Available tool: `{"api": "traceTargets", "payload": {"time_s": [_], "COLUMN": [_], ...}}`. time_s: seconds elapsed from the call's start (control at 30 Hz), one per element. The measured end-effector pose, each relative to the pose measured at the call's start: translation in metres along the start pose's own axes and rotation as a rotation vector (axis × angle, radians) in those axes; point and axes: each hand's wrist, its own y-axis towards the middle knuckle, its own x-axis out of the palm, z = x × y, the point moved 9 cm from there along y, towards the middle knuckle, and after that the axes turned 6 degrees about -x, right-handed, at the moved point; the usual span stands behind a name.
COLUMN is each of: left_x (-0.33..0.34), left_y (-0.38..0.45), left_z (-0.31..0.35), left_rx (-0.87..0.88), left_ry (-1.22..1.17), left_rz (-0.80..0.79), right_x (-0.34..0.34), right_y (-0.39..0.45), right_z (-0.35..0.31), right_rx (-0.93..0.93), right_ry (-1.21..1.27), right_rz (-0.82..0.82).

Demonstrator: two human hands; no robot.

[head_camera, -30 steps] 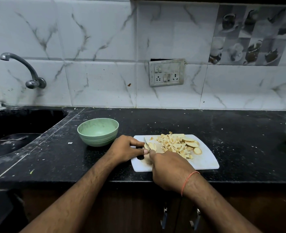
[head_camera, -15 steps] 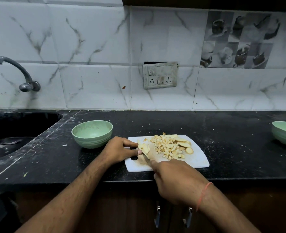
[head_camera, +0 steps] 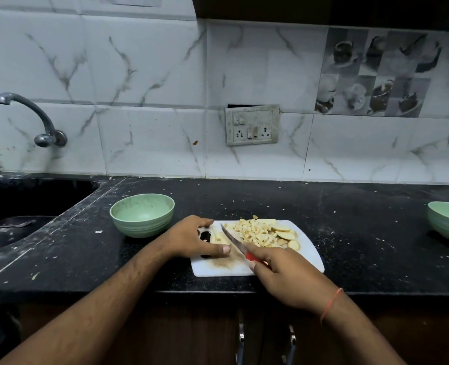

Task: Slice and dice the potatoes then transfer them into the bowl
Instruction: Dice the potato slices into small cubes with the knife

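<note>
Potato cutting on a white chopping board (head_camera: 307,255) at the front edge of a black countertop (head_camera: 350,233).

Right hand (head_camera: 289,279) has its fingers clamped on the red handle of a knife (head_camera: 232,241); blade points away and to the left, between the two potato lots; left hand (head_camera: 191,239) rests on the board's left end, fingers extended and apart, touching potato strips (head_camera: 218,237); diced potato pile (head_camera: 255,233) with several potato slices (head_camera: 284,233) lies on the board's far right part; empty green bowl (head_camera: 142,214) stands just left of the board; second green bowl (head_camera: 448,221) well apart at right edge; tap (head_camera: 33,119) above sink (head_camera: 20,206) at left.
</note>
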Motion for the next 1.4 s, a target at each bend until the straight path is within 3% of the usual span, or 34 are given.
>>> {"api": "traceTargets", "payload": {"time_s": [0.17,0.33,0.67,0.87,1.07,1.4], "left_x": [-0.001,0.001,0.002,-0.011,-0.01,-0.004], "left_y": [0.001,0.001,0.008,0.009,0.017,0.03], "left_z": [0.011,0.001,-0.029,-0.005,0.022,0.003], "left_rx": [0.061,0.032,0.075,0.276,0.448,0.361], "left_ry": [0.118,0.053,-0.335,-0.058,0.031,-0.429], "left_rz": [0.04,0.094,-0.09,0.075,0.046,-0.115], "right_x": [0.014,0.024,0.027,0.026,0.021,0.017], "right_y": [0.013,0.014,0.013,0.014,0.012,0.009], "right_z": [0.02,0.028,0.031,0.028,0.026,0.027], "right_rx": [0.032,0.119,0.099,0.066,0.051,0.056], "right_ry": [0.312,0.603,0.703,0.74,0.791,0.845], "right_rz": [0.008,-0.071,-0.048,-0.049,-0.027,-0.009]}}
